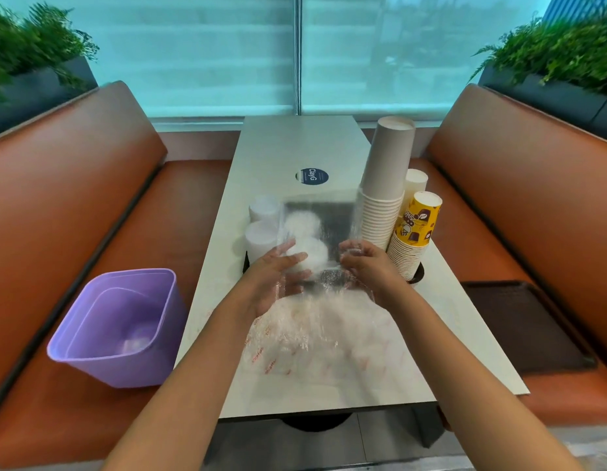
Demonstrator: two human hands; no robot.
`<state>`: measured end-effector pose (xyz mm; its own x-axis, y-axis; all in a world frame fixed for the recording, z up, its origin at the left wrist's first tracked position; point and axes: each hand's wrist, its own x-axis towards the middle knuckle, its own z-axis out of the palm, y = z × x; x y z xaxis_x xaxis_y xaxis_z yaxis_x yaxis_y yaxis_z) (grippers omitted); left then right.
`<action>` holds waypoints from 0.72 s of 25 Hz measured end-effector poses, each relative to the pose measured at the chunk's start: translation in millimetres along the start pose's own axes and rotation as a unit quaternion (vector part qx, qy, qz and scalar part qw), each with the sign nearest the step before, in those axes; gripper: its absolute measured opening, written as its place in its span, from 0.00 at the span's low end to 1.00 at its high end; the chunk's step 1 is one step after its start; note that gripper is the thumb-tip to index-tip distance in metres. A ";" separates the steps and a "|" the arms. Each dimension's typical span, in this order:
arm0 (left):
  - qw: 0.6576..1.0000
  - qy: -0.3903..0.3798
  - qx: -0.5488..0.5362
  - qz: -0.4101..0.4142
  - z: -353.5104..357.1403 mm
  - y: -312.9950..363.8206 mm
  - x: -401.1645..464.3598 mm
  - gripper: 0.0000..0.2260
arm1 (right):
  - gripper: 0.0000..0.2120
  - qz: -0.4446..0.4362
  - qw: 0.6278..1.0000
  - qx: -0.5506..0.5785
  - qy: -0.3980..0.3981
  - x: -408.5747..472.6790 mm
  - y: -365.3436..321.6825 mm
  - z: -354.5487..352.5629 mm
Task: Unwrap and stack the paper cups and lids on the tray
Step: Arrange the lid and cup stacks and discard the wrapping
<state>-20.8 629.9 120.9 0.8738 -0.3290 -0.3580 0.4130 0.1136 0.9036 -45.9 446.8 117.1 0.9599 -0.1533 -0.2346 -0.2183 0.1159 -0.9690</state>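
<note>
Clear wrapper (315, 300), printed red, is held up over the dark tray (332, 215), its lower part crumpled on the table. White lid stacks (263, 239) stand on the tray's left; tall grey cups (385, 185) and yellow cups (414, 236) stand nested upside-down at its right.
</note>
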 end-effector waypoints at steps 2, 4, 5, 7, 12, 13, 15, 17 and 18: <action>1.000 -0.009 0.008 -0.007 0.1 -3.9 -0.7 0.19 | 0.13 -0.004 1.000 0.025 0.002 -1.7 3.2 -0.1; 0.999 0.006 -0.039 -0.013 1.2 -5.7 -1.5 0.14 | 0.15 -0.025 0.999 0.035 0.024 -3.1 6.3 -0.5; 0.996 0.014 -0.082 -0.019 1.6 -4.8 -2.3 0.11 | 0.15 -0.042 0.998 0.023 0.041 -4.0 7.7 -1.7; 0.989 0.031 -0.145 -0.026 1.5 -3.8 -2.5 0.10 | 0.23 -0.095 0.994 0.001 0.048 -6.8 7.0 -4.1; 0.975 -0.039 -0.213 -0.043 -4.2 0.4 -0.1 0.09 | 0.35 -0.213 0.974 -0.073 -0.028 -20.6 -7.9 -6.2; 0.973 -0.065 -0.217 -0.048 -6.0 2.9 -2.1 0.12 | 0.36 -0.233 0.967 -0.102 -0.023 -21.2 -9.8 -6.8; 0.977 -0.090 -0.192 -0.035 -7.7 4.3 -2.7 0.14 | 0.32 -0.269 0.954 -0.136 0.001 -20.6 -10.9 -8.8; 0.991 -0.070 -0.113 -0.002 -4.1 3.0 -3.0 0.21 | 0.24 -0.262 0.953 -0.153 -0.002 -21.6 -10.2 -12.5; 0.993 -0.063 -0.094 0.011 0.0 3.6 -3.2 0.24 | 0.22 -0.243 0.957 -0.159 -0.008 -21.8 -8.3 -14.1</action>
<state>-22.0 631.4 125.2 0.8494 -0.4373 -0.2954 0.4449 0.2923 0.8466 -67.5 435.4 129.2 0.9637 -0.0992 0.2477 0.2137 -0.2693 -0.9391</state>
